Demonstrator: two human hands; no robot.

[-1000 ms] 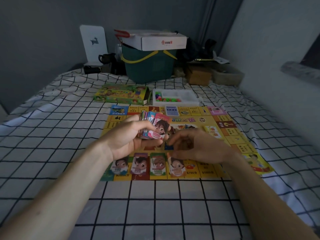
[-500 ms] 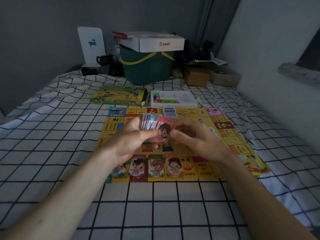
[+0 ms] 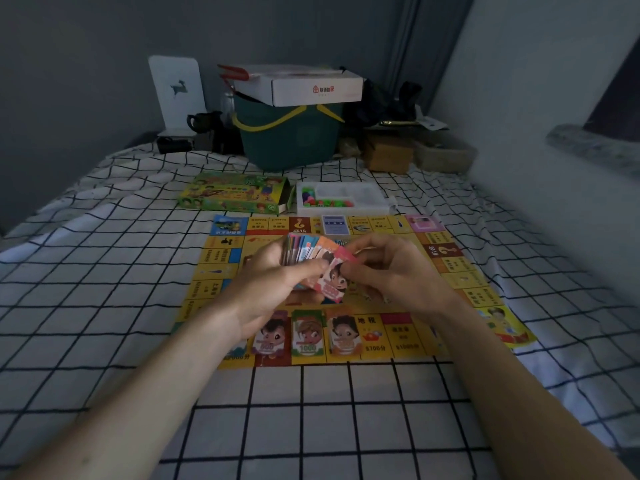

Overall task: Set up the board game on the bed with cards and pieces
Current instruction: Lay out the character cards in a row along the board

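A yellow game board [image 3: 221,268] lies flat on the checked bedsheet. My left hand [image 3: 273,289] grips a fanned stack of colourful cards [image 3: 304,247] above the board's middle. My right hand [image 3: 391,271] pinches the front card [image 3: 332,282], a pink one with a cartoon child, still against the stack. Three character cards [image 3: 308,336] lie in a row along the board's near edge. A small blue card deck [image 3: 335,225] sits on the board's far edge. Behind it stands a white tray [image 3: 363,200] with coloured pieces [image 3: 322,202].
The green game box [image 3: 235,194] lies behind the board at the left. A dark green bucket [image 3: 287,140] under a white carton [image 3: 311,86] stands at the head of the bed, with cardboard boxes [image 3: 391,155] beside it. A wall [image 3: 540,98] runs along the right.
My right hand has risen from the board to the stack and taken the front card between its fingers. The view has shifted slightly.
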